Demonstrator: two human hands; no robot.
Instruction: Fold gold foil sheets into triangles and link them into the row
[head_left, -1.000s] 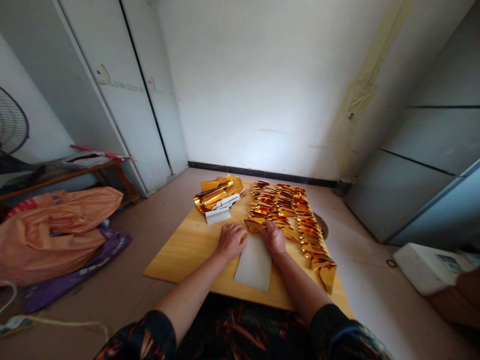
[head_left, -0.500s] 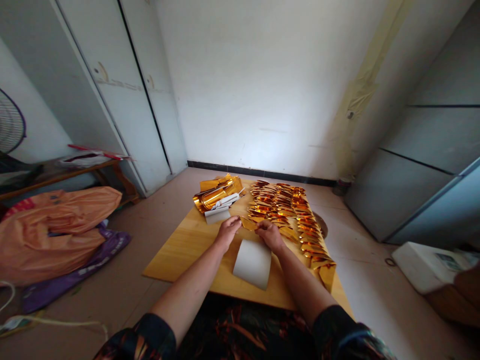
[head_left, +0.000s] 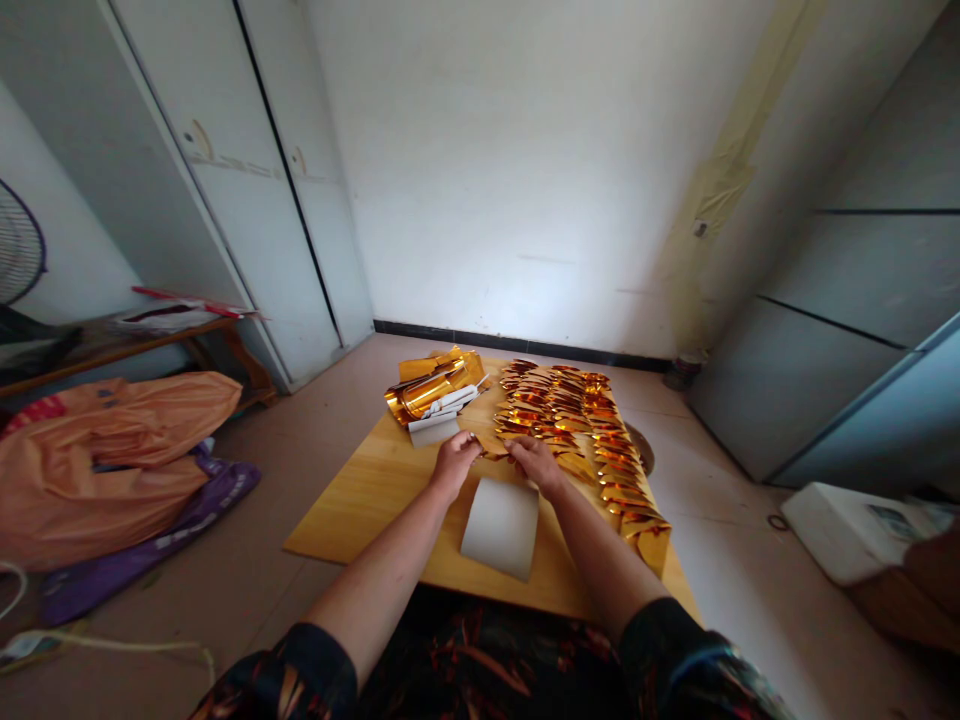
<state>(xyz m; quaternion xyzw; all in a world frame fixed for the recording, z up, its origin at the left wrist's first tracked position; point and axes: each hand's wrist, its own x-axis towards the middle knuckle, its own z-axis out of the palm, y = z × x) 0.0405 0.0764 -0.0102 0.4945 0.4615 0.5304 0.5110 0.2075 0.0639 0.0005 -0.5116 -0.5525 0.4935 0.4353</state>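
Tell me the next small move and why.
Probably shift the gold piece toward the gold rows: the left hand and right hand hold it at its ends, and the rows lie close by. Whether it is fully folded, I cannot tell.

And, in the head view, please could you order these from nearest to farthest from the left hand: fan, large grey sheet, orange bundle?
1. Large grey sheet: on the table, just below and right of the left hand.
2. Orange bundle: left of the table.
3. Fan: at the picture's left edge, partly cut off.
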